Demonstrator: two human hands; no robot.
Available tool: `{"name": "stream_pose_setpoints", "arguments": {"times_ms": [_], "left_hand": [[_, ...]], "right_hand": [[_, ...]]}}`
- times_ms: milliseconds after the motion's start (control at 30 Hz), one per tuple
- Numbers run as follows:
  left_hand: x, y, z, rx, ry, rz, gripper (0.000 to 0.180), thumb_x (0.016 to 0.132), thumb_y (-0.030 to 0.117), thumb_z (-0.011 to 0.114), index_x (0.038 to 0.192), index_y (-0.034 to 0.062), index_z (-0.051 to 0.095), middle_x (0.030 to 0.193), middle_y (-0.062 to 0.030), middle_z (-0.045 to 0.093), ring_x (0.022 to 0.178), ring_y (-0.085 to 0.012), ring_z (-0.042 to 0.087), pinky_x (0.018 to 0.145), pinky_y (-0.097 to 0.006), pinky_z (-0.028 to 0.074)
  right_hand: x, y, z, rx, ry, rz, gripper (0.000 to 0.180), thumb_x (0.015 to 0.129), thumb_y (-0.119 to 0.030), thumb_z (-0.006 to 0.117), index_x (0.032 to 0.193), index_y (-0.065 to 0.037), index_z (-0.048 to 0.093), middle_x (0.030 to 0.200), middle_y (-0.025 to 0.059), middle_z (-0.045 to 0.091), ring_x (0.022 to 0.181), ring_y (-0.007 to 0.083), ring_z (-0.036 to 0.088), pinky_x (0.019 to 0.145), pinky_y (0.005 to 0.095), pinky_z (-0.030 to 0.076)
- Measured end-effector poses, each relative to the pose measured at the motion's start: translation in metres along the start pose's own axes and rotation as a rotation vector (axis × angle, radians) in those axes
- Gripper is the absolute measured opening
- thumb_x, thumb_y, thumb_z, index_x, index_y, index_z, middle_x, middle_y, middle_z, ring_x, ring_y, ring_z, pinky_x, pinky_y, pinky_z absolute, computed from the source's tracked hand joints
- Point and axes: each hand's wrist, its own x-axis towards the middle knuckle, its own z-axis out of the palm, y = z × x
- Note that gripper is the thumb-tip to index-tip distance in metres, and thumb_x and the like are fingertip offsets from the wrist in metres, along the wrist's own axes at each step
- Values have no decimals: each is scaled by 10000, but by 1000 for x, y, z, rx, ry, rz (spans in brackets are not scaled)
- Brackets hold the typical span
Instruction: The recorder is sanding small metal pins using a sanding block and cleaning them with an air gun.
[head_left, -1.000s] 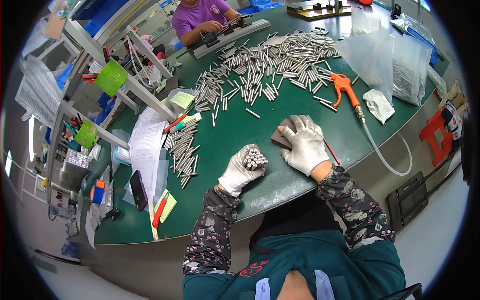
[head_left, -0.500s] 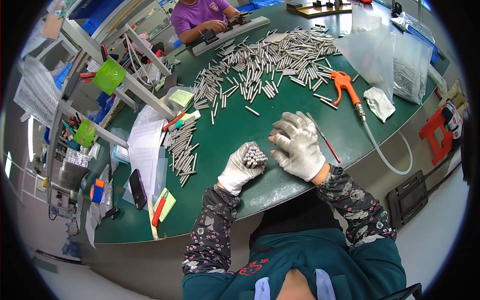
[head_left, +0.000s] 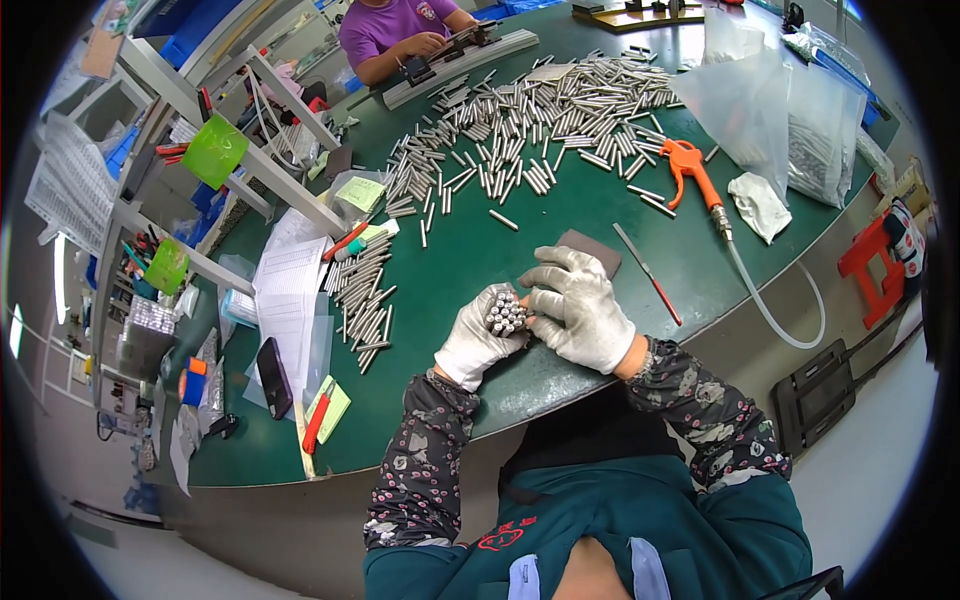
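A bundle of short silvery metal pins [head_left: 507, 314] stands in my left hand [head_left: 478, 340], which is closed around it with the round ends facing up. My right hand [head_left: 580, 313] is beside it, fingers bent and apart, with bare fingertips against the right side of the bundle. Both hands wear white gloves whose tips are partly cut away. Just beyond my right hand lies a flat dark grey-brown square pad [head_left: 592, 250], partly covered by the fingers. A thin tool with a red handle [head_left: 660, 291] rests to the right of it.
A large heap of loose pins [head_left: 560, 110] spreads over the green table's far side; a smaller group [head_left: 362, 295] lies left. An orange air gun [head_left: 693, 178] with a hose, plastic bags [head_left: 745, 115], papers [head_left: 290, 285] and a phone [head_left: 273, 378] surround the work. A co-worker [head_left: 395, 40] sits across.
My right hand has moved left and slightly nearer, its fingertips now reaching the bundle. The square pad it covered now shows on the table. My left hand has stayed in place.
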Motion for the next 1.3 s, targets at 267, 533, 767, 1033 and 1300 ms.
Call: {"name": "stream_pose_setpoints", "arguments": {"times_ms": [267, 533, 767, 1033, 1300], "left_hand": [[1, -2, 0, 62, -11, 30, 488, 660, -34, 799, 1077, 89, 575, 995, 36, 604, 902, -71, 574, 824, -241, 498], [1, -2, 1, 14, -16, 6, 532, 654, -50, 781, 1130, 66, 572, 1026, 19, 617, 922, -78, 582, 854, -247, 493], [2, -3, 0, 93, -16, 19, 560, 659, -49, 770, 1170, 47, 561, 1058, 7, 626, 952, -80, 583, 877, -255, 487], [4, -4, 2, 185, 6, 56, 553, 670, -24, 777, 1172, 46, 555, 1058, 2, 625, 943, -86, 587, 874, -255, 487], [4, -4, 1, 146, -5, 71, 518, 666, -26, 770, 1136, 43, 564, 1005, -14, 654, 903, -82, 611, 827, -255, 515]], "right_hand": [[4, 1, 0, 28, 25, 70, 123, 719, -179, 679, 807, -95, 697, 977, 32, 667, 1106, 269, 563, 927, 419, 411], [22, 5, 2, -4, -140, 157, 113, 723, -173, 645, 759, -107, 730, 878, 2, 679, 978, 224, 581, 819, 397, 444], [29, 7, 2, -25, -218, 184, 142, 722, -208, 646, 763, -114, 744, 840, 22, 686, 929, 248, 589, 782, 403, 453], [34, -2, 0, -153, -284, 184, 120, 714, -191, 636, 708, -111, 726, 784, 50, 668, 883, 265, 597, 752, 413, 460], [26, 7, -5, 39, -129, 130, 109, 713, -165, 653, 714, -71, 709, 794, 65, 673, 877, 274, 606, 756, 399, 492]]}}
